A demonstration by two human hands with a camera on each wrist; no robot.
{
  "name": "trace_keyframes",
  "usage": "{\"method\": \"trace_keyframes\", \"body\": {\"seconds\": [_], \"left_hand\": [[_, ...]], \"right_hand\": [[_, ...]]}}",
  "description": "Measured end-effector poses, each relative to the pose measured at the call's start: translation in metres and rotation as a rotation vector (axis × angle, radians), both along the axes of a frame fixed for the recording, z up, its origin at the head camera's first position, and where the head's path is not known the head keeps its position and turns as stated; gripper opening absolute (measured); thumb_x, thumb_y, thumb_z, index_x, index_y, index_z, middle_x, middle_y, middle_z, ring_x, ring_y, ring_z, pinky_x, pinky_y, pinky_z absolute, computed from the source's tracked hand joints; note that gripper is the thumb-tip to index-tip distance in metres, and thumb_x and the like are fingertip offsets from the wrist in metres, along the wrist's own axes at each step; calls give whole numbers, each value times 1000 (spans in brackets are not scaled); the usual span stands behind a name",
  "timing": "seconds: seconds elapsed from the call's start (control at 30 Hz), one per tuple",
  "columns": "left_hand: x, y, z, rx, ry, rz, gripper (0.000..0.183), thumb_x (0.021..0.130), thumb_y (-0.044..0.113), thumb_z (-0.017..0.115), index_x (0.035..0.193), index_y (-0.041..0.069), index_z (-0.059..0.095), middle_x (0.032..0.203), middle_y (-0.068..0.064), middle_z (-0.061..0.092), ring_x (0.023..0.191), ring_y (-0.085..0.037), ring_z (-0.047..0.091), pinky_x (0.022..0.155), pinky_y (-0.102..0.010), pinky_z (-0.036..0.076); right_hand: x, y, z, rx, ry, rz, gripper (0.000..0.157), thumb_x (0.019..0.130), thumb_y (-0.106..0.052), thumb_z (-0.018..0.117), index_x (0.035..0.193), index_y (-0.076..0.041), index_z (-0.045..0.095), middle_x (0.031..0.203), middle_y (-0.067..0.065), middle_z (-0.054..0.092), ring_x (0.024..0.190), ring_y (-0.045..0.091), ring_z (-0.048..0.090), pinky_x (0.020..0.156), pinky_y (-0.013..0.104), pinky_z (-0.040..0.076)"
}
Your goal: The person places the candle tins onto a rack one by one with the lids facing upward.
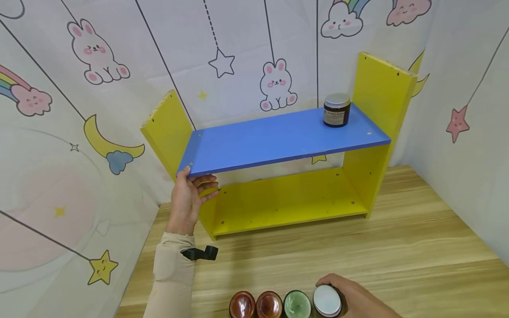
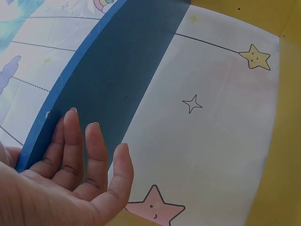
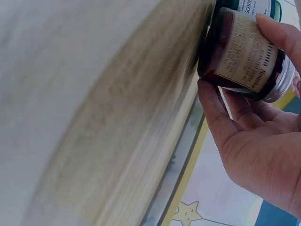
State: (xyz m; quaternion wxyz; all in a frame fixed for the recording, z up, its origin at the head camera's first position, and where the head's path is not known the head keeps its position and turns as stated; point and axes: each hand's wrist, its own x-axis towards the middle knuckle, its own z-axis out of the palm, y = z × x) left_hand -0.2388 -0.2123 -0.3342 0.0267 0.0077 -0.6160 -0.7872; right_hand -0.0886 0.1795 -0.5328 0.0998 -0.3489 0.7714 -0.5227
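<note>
My left hand point(image 1: 186, 204) holds the front left corner of a blue shelf board point(image 1: 274, 137), thumb on top and fingers beneath. In the left wrist view the fingers of that hand point(image 2: 80, 174) curve up by the board's underside point(image 2: 113, 66). Low in the head view, my right hand point(image 1: 354, 297) grips a dark jar with a silver lid point(image 1: 327, 300). The right wrist view shows this jar's cream printed label point(image 3: 247, 52) between thumb and fingers. Beside it stand a green jar point(image 1: 297, 304) and two reddish-brown jars point(image 1: 242, 304).
A lidded dark jar point(image 1: 336, 110) stands on the blue board's right end. Yellow side panels point(image 1: 383, 97) rise at both ends, above a yellow lower shelf point(image 1: 286, 198). The unit sits on a wood-grain table point(image 1: 413, 234) against cartoon-printed white backdrops point(image 1: 238, 26).
</note>
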Motion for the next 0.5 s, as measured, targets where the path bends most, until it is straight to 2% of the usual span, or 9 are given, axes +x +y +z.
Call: {"method": "trace_keyframes", "body": {"seconds": [0.07, 0.17, 0.37, 0.5], "left_hand": [[0, 0, 0, 2, 0, -1, 47, 110, 44, 24, 133, 12, 49, 91, 0, 71, 89, -22, 66, 97, -51, 51], [0, 0, 0, 4, -1, -2, 46, 110, 44, 24, 134, 13, 48, 91, 0, 72, 90, -23, 66, 98, -51, 50], [0, 0, -1, 4, 3, 1, 46, 110, 44, 24, 134, 13, 48, 91, 0, 72, 90, -23, 66, 100, -53, 49], [0, 0, -1, 2, 3, 2, 46, 110, 44, 24, 135, 13, 48, 91, 0, 72, 89, -22, 66, 99, -53, 50]], "right_hand": [[1, 0, -2, -12, 26, 4, 63, 79, -23, 89, 130, -8, 56, 119, -4, 64, 104, 2, 59, 82, 23, 50], [2, 0, -3, -53, -4, 35, 63, 80, -19, 88, 131, -5, 54, 120, -1, 63, 105, 3, 59, 83, 22, 51], [4, 4, 2, -39, -84, 41, 65, 82, -19, 87, 135, -2, 53, 125, 1, 62, 109, 2, 58, 86, 21, 51], [4, 7, 6, -48, -180, 46, 61, 84, -18, 85, 134, -1, 54, 127, 4, 62, 112, 1, 58, 85, 22, 51]]}}
